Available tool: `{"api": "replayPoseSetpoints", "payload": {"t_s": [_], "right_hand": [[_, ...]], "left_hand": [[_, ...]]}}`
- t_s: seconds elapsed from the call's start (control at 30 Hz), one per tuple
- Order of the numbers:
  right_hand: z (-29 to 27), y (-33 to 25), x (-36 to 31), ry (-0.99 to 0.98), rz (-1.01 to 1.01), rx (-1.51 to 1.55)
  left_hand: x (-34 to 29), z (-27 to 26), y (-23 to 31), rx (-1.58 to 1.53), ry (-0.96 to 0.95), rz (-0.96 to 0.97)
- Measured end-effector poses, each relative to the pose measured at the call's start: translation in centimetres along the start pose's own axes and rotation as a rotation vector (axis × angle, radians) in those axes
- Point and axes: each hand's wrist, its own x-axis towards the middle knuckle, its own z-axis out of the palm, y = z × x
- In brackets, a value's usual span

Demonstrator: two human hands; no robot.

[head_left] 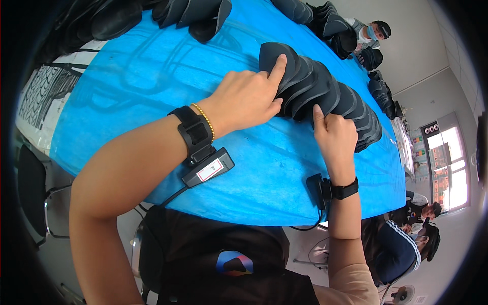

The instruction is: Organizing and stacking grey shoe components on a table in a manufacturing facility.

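Note:
A long row of nested black curved pieces (pixel 325 86), thin and shaped like cap brims, stands on the blue-covered table in front of me. My left hand (pixel 249 96) is at the row's left end, its index finger stretched along the face of the end piece and its thumb by the lower edge. The other fingers are curled, and their tips are hidden. On the near side of the row, my right hand (pixel 335 134) has its thumb raised against the pieces and its fingers folded in. What lies under those fingers does not show.
More black curved pieces (pixel 190 18) lie in stacks along the table's far left edge, others (pixel 333 30) along its far right edge. A blue sheet (pixel 152 76) covers the table. Cabled devices (pixel 209 168) are strapped to my wrists. People (pixel 401 249) sit at the right and far right.

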Motion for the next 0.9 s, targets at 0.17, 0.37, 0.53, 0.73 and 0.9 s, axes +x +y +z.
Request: {"api": "replayPoseSetpoints", "payload": {"t_s": [0.17, 0.37, 0.53, 0.73, 0.9], "right_hand": [[0.7, 0.3, -0.1, -0.139, -0.016, 0.056], [1.4, 0.4, -0.3, -0.218, -0.083, 0.210], [1.1, 1.4, 0.1, -0.155, -0.053, 0.422], [0.7, 1.4, 0.3, -0.222, -0.109, 0.462], [1.9, 2.1, 0.5, -0.373, 0.087, 0.715]], "left_hand": [[0.1, -0.1, -0.1, 0.006, 0.003, -0.007], [-0.1, 0.0, -0.2, 0.017, 0.037, 0.023], [0.0, -0.1, 0.0, 0.002, 0.033, 0.024], [-0.1, 0.0, 0.0, -0.014, 0.032, 0.022], [-0.3, -0.1, 0.0, -0.043, 0.027, -0.015]]}}
